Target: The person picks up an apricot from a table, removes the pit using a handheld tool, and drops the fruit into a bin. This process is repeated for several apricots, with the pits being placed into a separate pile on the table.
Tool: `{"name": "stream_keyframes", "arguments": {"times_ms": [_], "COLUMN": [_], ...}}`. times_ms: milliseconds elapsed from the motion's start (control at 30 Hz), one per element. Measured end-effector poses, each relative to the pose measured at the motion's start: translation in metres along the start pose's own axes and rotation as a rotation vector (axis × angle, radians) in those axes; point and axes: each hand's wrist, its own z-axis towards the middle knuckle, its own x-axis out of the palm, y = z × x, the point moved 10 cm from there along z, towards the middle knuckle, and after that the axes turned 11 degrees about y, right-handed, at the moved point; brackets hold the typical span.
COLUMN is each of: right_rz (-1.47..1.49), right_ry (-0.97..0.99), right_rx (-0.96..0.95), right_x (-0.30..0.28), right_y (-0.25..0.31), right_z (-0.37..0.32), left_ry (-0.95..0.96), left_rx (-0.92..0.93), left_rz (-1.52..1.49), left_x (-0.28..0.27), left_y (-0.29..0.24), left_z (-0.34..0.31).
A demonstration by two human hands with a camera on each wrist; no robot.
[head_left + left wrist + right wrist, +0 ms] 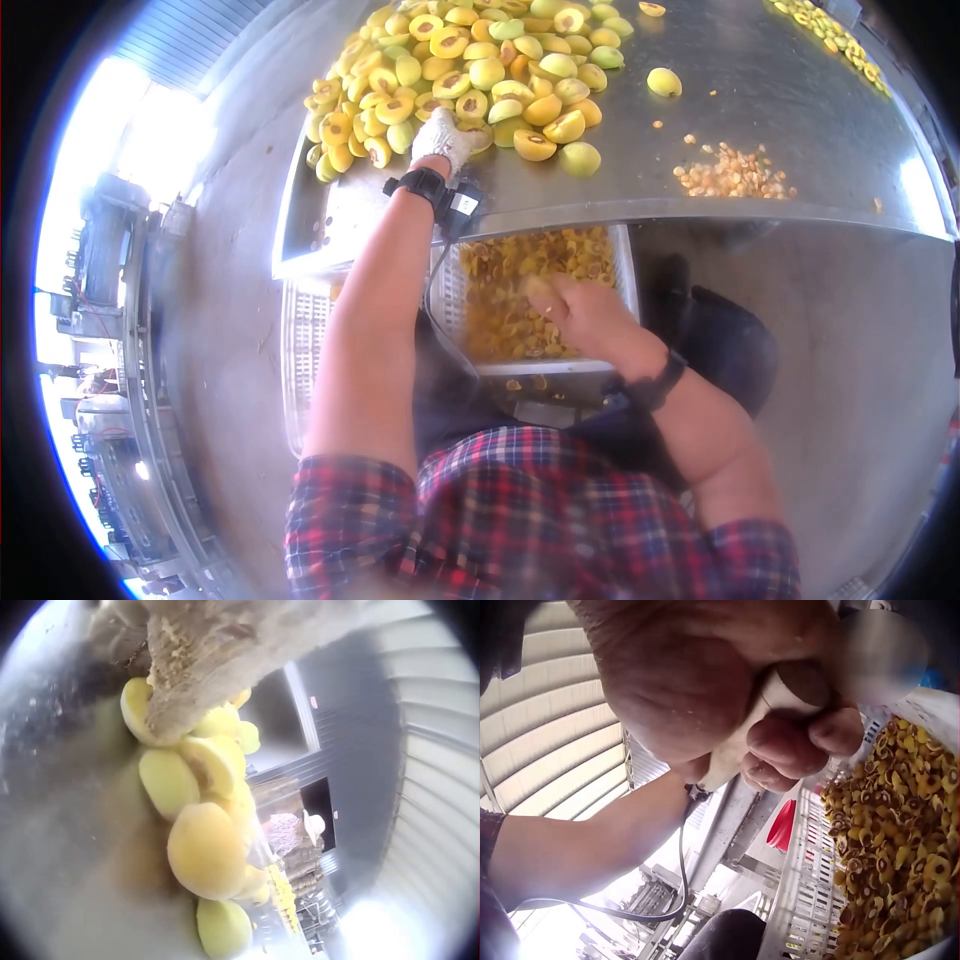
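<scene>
My left hand [440,140], in a white knitted glove, reaches into the near edge of a heap of yellow-green apricots [487,73], many cut in half with brown pits showing. Close up in the left wrist view, the gloved fingertips overlap a cut apricot half [136,712]; I cannot tell whether they grip it. My bare right hand [590,315] is over a white plastic crate [628,275]. Its fingers curl round a pale wooden handle [776,697], whose working end is hidden. Pitted-looking apricot pieces [900,832] fill that crate.
The heap lies on a metal table [690,130], with a small pile of pale kernels [735,175] near its front edge. A single apricot [664,82] sits apart. Another white crate [305,350] stands to the left. A cable [682,881] hangs from the left wrist.
</scene>
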Motion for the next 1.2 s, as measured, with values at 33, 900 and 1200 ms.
{"name": "stream_keyframes", "arguments": {"times_ms": [33, 900, 1200], "right_rz": [0.031, 0.217, 0.286], "right_ry": [0.027, -0.240, -0.165], "right_rx": [0.070, -0.215, -0.231], "right_x": [-0.002, -0.025, -0.014], "right_y": [-0.004, 0.021, 0.020], "right_z": [0.001, -0.005, 0.000], "left_ry": [0.000, 0.228, 0.147], "left_rx": [-0.001, 0.209, 0.214], "left_rz": [0.002, -2.009, -1.878], "left_x": [0.001, 0.067, 0.062], "left_y": [-0.001, -0.070, -0.068], "left_z": [-0.006, -0.197, -0.197]}}
